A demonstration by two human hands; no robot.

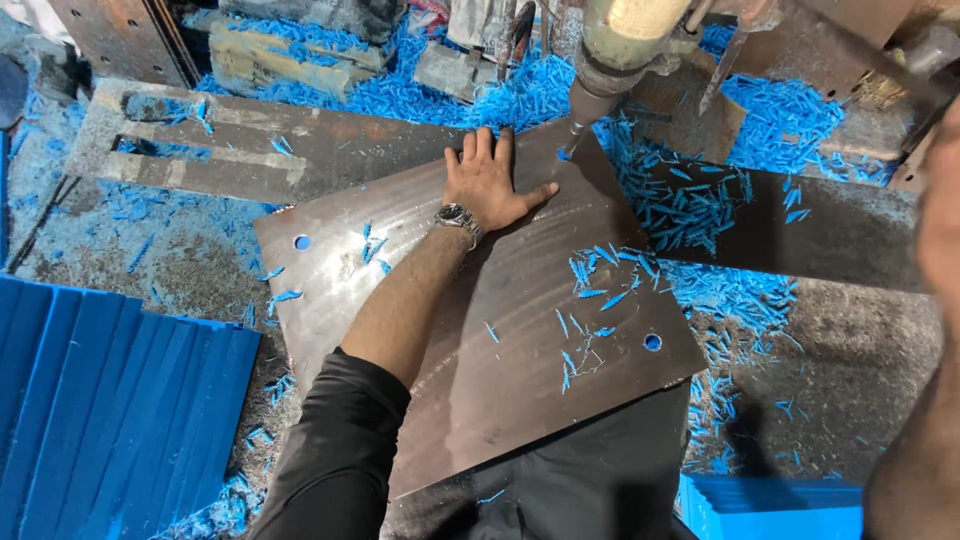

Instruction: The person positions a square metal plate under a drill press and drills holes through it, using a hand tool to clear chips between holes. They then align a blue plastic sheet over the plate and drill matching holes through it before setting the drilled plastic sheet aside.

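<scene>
Left hand [487, 183] lies open, palm flat, pinning the dark sheet [480, 330] steady under the drill bit [573, 140]; right grip can't be told.

A workshop is indicated: a drill press [615, 60] is seen over a dark plate [480, 330], blue shavings [700, 200] are strewn across the worktop [180, 270].

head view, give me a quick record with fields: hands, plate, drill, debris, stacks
left hand: left hand flat, fingers spread, pressing on the plate; wristwatch on wrist
right hand: right arm blurred at frame edge; grip unclear
plate: dark metal plate, tilted square, two round holes showing blue
drill: drill press, bit at the plate's far corner
debris: blue shavings scattered on plate and bench
stacks: blue sheets lower left
</scene>
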